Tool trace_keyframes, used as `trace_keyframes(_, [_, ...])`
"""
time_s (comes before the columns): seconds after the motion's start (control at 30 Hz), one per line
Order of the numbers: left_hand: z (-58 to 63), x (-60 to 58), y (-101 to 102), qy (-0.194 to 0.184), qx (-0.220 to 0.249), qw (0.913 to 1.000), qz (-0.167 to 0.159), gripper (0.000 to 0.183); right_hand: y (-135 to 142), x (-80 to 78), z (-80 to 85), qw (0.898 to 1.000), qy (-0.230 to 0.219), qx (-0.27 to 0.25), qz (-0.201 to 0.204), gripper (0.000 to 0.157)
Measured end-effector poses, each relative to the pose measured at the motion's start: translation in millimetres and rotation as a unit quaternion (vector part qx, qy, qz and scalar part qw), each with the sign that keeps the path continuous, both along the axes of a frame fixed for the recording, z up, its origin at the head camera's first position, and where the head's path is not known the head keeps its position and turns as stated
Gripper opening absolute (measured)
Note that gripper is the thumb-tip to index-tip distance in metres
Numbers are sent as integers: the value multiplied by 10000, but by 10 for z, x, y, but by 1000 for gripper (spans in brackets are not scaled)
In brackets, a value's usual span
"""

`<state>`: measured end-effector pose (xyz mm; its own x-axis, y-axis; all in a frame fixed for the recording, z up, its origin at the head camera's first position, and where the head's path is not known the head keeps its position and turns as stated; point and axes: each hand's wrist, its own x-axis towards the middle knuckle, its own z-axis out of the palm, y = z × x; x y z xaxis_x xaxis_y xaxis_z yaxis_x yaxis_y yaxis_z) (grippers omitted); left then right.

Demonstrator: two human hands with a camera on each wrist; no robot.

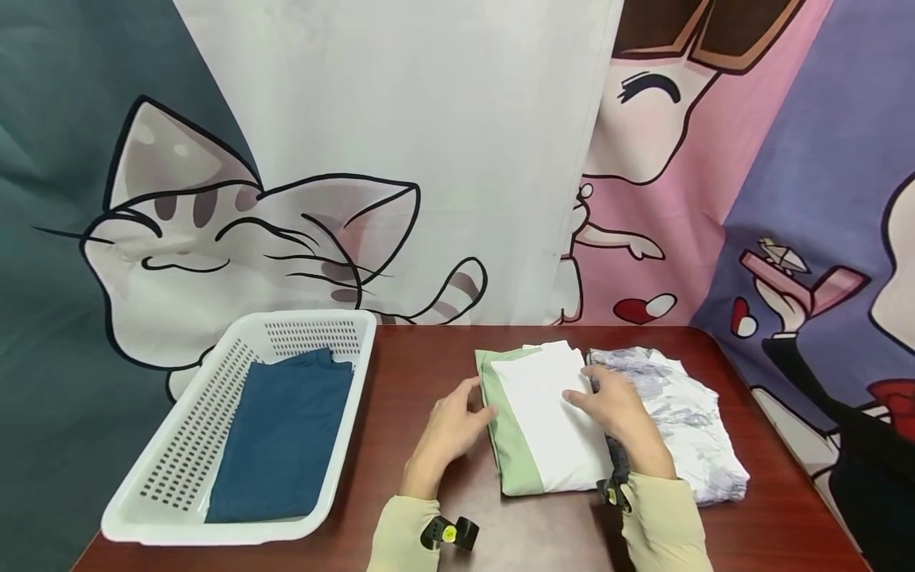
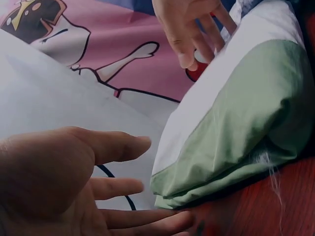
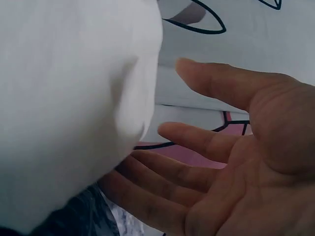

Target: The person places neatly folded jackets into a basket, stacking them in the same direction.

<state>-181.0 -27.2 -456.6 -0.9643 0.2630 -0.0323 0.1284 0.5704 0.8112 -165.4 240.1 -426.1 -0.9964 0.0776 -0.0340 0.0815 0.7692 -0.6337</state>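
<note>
A folded white and green garment (image 1: 550, 421) lies on the table, its green band along the left side. My left hand (image 1: 452, 425) is at its left edge, thumb and fingers spread apart. In the left wrist view the left fingers (image 2: 123, 189) point toward the green folded corner. On the other side my right hand (image 1: 618, 409) reaches along the white right edge with thumb and fingers extended. The right wrist view shows the right fingertips right at the white cloth (image 3: 74, 98), partly hidden behind it. Neither hand grips anything.
Right of the garment lies a folded white cloth with grey-purple patterning (image 1: 693, 429), close against it. A white perforated basket (image 1: 171, 453) stands at the left, holding a folded dark blue garment (image 1: 286, 437). A cartoon-printed curtain (image 1: 443, 159) hangs behind the brown table (image 1: 422, 349).
</note>
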Motion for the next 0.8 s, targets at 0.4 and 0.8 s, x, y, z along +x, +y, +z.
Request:
trace_keyframes(0.4, [-40,-13,-85,-62,-250,9990,-377,56,-122,-27,-143,9999,-39,-115,-5,49])
trace_keyframes(0.8, [-98,-58,-156,38,-347,9993,137,54,-235,-63,-250,9996,-16,-267,84,54])
